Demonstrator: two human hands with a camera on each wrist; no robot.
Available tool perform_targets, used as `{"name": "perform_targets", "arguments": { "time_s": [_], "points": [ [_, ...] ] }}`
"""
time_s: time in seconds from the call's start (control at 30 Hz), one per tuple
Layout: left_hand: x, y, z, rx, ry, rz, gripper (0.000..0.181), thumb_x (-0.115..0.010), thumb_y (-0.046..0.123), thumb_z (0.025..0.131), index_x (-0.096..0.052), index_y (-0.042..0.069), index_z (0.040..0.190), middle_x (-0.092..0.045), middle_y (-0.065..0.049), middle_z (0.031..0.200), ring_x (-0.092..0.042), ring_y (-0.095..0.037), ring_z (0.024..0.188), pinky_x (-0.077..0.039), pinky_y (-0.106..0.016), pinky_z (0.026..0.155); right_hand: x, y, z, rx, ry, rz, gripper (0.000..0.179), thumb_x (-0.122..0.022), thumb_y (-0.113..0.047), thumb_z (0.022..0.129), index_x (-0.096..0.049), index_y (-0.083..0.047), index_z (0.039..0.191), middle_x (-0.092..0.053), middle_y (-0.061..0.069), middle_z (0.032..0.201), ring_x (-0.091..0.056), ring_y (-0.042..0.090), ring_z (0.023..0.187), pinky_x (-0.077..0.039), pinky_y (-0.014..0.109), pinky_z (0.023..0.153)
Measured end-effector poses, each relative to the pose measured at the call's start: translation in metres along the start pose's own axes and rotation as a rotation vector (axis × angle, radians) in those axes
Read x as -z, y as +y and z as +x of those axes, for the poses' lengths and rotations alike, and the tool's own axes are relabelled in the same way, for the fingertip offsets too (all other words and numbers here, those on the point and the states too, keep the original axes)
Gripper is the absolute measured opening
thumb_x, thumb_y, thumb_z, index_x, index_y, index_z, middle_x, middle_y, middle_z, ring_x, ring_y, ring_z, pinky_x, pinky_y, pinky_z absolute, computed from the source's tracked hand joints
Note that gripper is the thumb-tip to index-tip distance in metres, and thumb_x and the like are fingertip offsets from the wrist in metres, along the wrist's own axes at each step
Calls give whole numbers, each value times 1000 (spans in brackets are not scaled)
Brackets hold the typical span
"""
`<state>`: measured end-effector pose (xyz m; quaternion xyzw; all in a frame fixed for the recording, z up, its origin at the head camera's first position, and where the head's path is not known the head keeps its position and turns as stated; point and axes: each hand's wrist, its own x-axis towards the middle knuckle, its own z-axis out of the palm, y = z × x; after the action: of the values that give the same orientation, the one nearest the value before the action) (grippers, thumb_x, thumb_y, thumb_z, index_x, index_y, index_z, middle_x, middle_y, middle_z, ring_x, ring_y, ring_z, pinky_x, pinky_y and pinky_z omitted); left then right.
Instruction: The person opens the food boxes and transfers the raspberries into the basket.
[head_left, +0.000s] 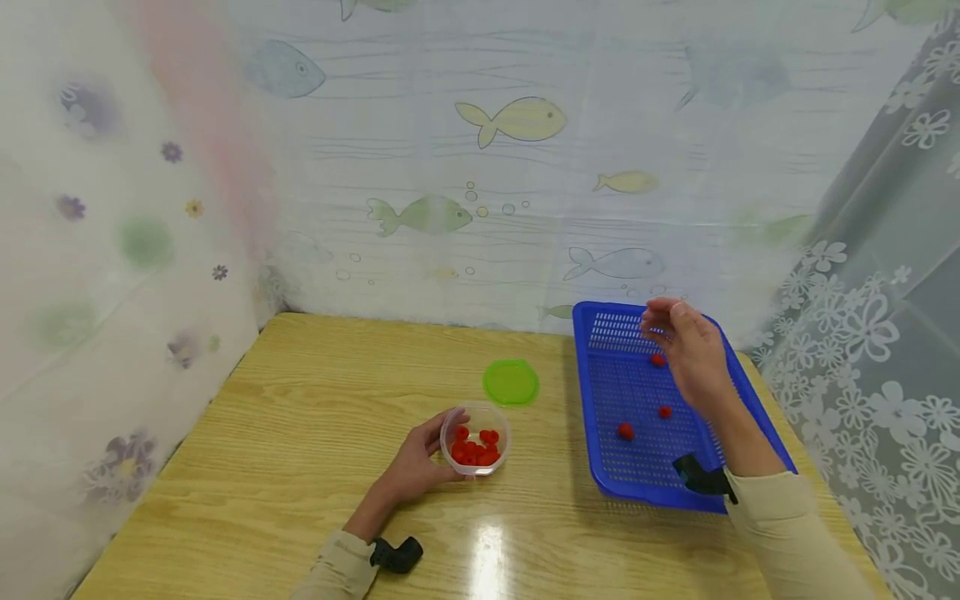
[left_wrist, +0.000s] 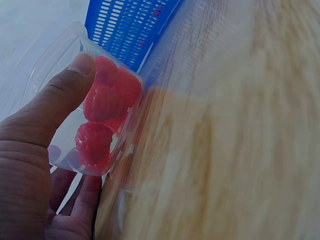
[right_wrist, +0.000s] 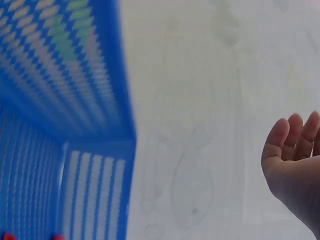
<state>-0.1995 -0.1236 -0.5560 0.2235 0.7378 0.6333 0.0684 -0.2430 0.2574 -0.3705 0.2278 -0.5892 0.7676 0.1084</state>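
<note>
A clear plastic container (head_left: 501, 421) with several raspberries (head_left: 471, 452) in it stands on the table. My left hand (head_left: 420, 458) grips it from the left, thumb along the near side and fingers round the far side; the left wrist view shows the thumb (left_wrist: 60, 100) against the wall beside the raspberries (left_wrist: 105, 102). Over the far right part of the blue basket (head_left: 587, 400) hovers my right hand (head_left: 693, 354), fingers loosely bent and holding nothing. Three raspberries show in the basket, one of them a raspberry (head_left: 626, 431) near its left side.
Behind the container lies a round green lid (head_left: 511, 382) on the wooden table (head_left: 337, 383). A fish-print curtain (head_left: 420, 167) hangs along the back edge, and a lace-patterned curtain (head_left: 885, 400) is at the right. The basket's raised walls surround its floor.
</note>
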Motion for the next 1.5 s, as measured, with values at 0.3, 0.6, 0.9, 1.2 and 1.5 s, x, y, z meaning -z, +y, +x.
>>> {"name": "perform_targets", "arguments": {
  "time_s": [0.3, 0.6, 0.9, 1.2, 1.5],
  "points": [
    [-1, 1, 0, 5, -1, 3, 92, -90, 6, 76, -42, 10, 155, -52, -13, 151, -46, -29, 143, -39, -40, 115, -59, -4, -28, -13, -124, -71, 36, -35, -16, 113, -69, -4, 112, -69, 0, 102, -65, 13, 97, -56, 24, 86],
    [1, -1, 0, 1, 7, 17, 93, -89, 4, 76, -42, 11, 155, -52, -12, 151, -47, -29, 142, -40, -40, 115, -107, 41, -51, -164, -188, -377, 35, -40, -14, 111, -65, 9, 117, -67, 7, 111, -60, 14, 100, -54, 28, 88],
    [1, 0, 0, 6, 5, 16, 91, -89, 9, 78, -43, 13, 155, -53, -12, 150, -48, -29, 141, -37, -46, 116, -133, 97, -75, -252, -201, -577, 16, -60, -8, 100, -75, -10, 107, -58, 14, 137, -46, 31, 130, -42, 46, 99],
    [0, -1, -2, -3, 0, 16, 90, -88, 9, 79, -41, 15, 156, -52, -12, 151, -48, -30, 141, -38, -47, 115, -138, 127, -93, -312, -245, -636, 15, -67, -6, 95, -74, -4, 108, -50, 23, 145, -37, 38, 133, -42, 51, 97],
    [0, 0, -1, -24, -4, 25, 91, -89, 11, 79, -41, 10, 156, -51, -13, 151, -48, -30, 141, -42, -36, 114, -140, 141, -92, -346, -323, -657, 24, -70, -10, 94, -73, -1, 116, -46, 30, 148, -33, 50, 141, -34, 73, 108]
  ]
}}
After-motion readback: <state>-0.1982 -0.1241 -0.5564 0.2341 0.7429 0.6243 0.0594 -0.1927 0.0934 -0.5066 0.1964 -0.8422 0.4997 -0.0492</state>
